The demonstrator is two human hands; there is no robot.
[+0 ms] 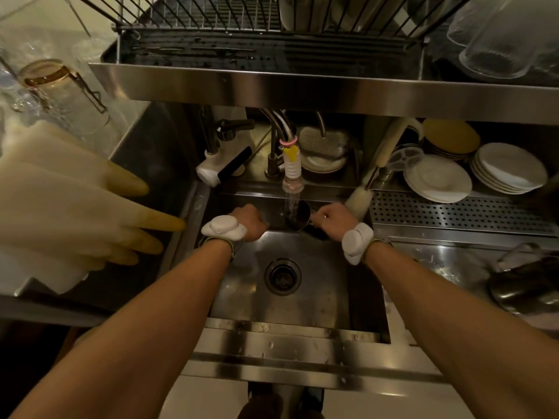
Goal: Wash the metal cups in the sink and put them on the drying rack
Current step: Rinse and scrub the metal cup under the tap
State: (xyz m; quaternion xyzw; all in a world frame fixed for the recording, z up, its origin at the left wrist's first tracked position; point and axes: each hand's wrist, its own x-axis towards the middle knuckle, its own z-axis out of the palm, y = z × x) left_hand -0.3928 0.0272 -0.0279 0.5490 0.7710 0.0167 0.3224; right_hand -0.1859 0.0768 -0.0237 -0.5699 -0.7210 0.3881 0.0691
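Note:
A dark metal cup is tilted under the running tap at the back of the steel sink, and water pours into it. My right hand pinches the cup by its handle side. My left hand hovers just left of the stream with its fingers curled under; whether it holds anything is hidden. The wire drying rack sits on the shelf above the sink. Another metal vessel lies on its side on the counter at the right.
Pale rubber gloves hang at the left. Stacks of white plates and a bottle brush sit behind a perforated tray on the right. Glassware stands upper left and upper right. The drain is mid-sink.

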